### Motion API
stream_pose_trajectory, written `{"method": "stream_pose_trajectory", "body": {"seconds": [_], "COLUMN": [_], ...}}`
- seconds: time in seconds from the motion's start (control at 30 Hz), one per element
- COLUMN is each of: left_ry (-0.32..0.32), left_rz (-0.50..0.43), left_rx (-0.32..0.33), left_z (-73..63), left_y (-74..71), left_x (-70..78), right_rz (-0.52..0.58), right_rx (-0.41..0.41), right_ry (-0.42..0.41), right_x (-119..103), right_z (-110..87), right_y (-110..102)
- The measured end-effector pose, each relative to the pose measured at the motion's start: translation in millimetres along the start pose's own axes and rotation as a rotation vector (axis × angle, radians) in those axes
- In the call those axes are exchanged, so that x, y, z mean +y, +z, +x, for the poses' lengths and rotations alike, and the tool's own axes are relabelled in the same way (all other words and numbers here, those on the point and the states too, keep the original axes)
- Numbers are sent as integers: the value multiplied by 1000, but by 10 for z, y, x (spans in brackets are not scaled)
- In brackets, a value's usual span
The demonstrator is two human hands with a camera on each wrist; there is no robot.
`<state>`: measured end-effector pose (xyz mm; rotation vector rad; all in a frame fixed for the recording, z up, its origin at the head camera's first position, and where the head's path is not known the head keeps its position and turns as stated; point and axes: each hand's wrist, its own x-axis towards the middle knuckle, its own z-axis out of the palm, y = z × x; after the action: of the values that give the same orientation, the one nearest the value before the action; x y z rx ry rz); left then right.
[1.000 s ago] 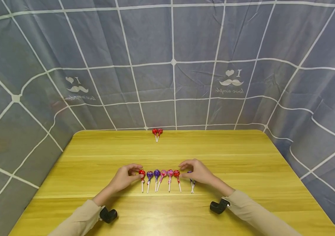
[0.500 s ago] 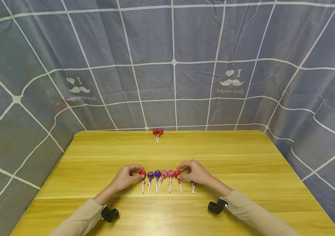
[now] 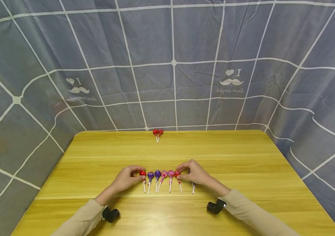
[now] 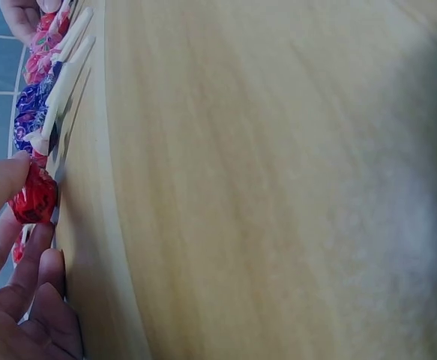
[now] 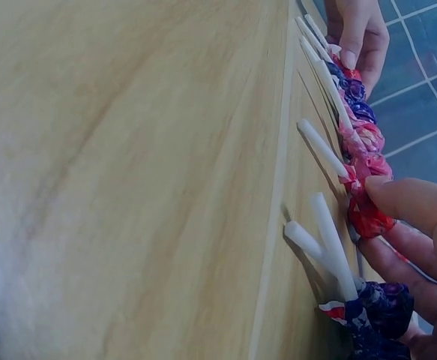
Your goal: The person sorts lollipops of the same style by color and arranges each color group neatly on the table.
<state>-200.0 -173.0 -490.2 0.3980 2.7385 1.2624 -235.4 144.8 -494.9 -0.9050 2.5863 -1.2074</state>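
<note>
A row of lollipops lies side by side on the table, sticks toward me. At its left end, my left hand [image 3: 125, 179] pinches a red lollipop [image 4: 35, 196] by its wrapped head between thumb and fingers. My right hand [image 3: 197, 173] pinches another red lollipop [image 5: 369, 216] at the right end the same way. Between them lie two purple lollipops [image 3: 151, 175] and two pink lollipops [image 3: 171, 173]. Beside my right hand is a pair of dark blue lollipops [image 5: 387, 309] with crossing sticks; in the head view that hand mostly covers their heads.
Two red lollipops [image 3: 158, 132] lie together at the far edge of the wooden table [image 3: 232, 147]. A grey curtain [image 3: 149, 82] with white lines hangs behind and along both sides. Black wrist cameras [image 3: 110, 214] sit under both forearms.
My right hand has shifted slightly left onto the right-end red lollipop. The left hand has edged right, and the left-end red lollipop's stick has tilted a little.
</note>
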Motion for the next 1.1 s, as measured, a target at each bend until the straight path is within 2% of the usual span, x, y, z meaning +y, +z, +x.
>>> {"method": "stream_pose_trajectory", "body": {"seconds": [0.23, 0.47, 0.7, 0.93, 1.1], "left_ry": [-11, -34, -58, -98, -105], "left_rz": [4, 2, 11, -16, 2], "left_rx": [4, 9, 16, 46, 58], "left_z": [-14, -7, 11, 2, -1], "left_y": [-8, -4, 0, -7, -4], "left_x": [30, 46, 73, 96, 103], "right_rz": [-14, 19, 21, 7, -6], "right_rx": [11, 9, -12, -33, -36], "right_ry": [-2, 1, 34, 54, 53], "right_x": [2, -11, -33, -2, 11], "right_z": [-5, -15, -8, 17, 28], "right_y": [3, -19, -28, -25, -35]}}
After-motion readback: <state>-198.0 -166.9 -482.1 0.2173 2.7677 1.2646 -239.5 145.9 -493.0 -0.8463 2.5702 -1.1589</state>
